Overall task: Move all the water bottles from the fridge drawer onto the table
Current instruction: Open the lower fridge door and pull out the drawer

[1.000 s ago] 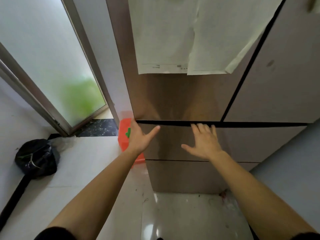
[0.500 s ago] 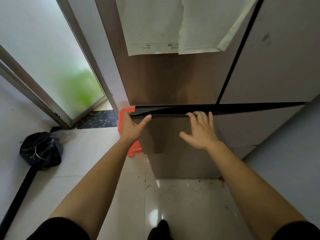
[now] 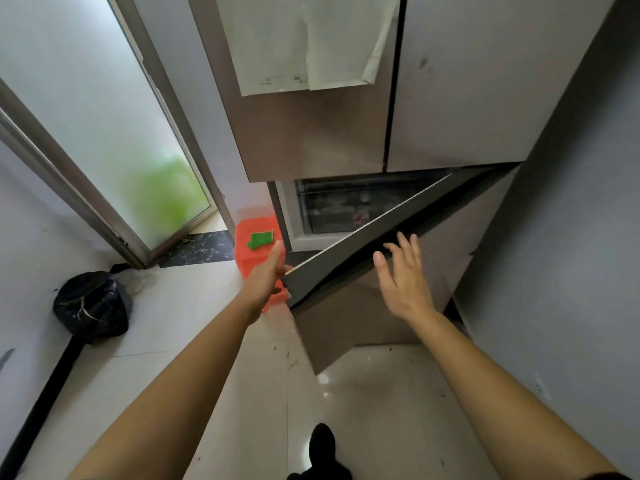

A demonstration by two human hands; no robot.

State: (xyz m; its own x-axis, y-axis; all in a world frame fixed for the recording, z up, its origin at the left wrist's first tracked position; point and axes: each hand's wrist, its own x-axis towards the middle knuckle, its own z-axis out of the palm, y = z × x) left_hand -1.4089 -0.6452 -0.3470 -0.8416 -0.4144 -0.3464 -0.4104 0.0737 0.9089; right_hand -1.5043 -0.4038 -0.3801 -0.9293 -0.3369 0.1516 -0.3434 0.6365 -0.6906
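While the left hand point(image 3: 266, 275) grips the left corner of the brown flat-fronted fridge drawer point(image 3: 446, 233), the right hand point(image 3: 401, 282) hovers beside its top edge, fingers straight. The water bottles cannot be made out in its dim interior. They are probably heavy, cold and slippery, so best held round the body.

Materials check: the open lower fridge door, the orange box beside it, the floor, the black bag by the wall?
Fridge door: probably coated metal or a glass face with a brownish satin finish, going by the flat, even sheen.
Orange box: seemingly plastic, given its saturated and slightly translucent colour.
Floor: glazed tile, with visible joint lines and a bright reflection.
Black bag: thin plastic film, crinkled with glossy highlights.
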